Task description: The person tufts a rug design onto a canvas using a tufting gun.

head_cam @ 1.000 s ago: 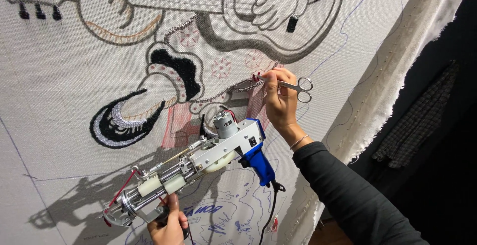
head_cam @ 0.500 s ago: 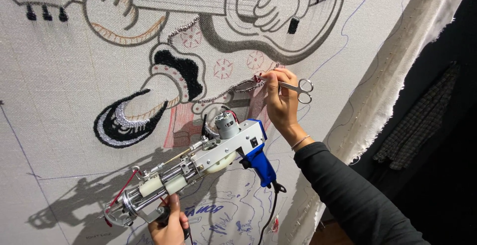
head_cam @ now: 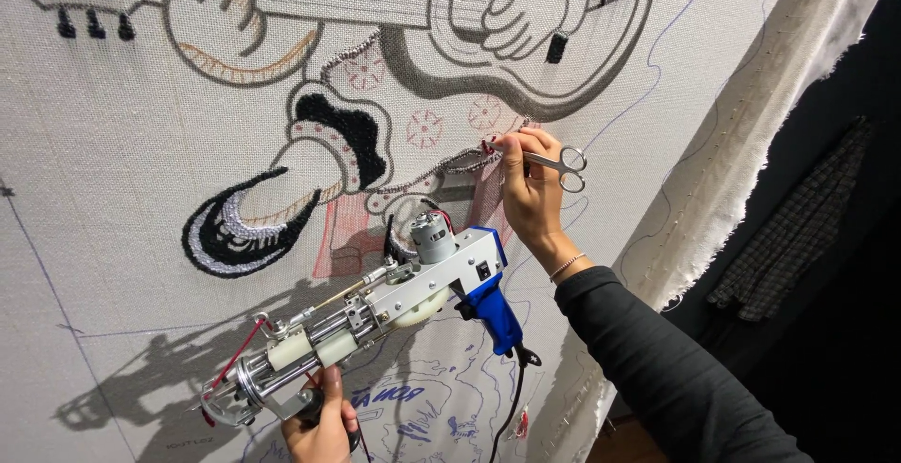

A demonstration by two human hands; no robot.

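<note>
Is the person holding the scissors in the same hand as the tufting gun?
No, the right hand holds the scissors while the left hand grips the tufting gun.

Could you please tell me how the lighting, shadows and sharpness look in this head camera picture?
Head view: bright, even light on the cloth, no glare; the tufting gun throws a soft dark shadow to the lower left on the cloth; the right hand with the scissors and the left hand look sharp; the right edge falls into near darkness, where a checked garment is only dimly visible.
</note>
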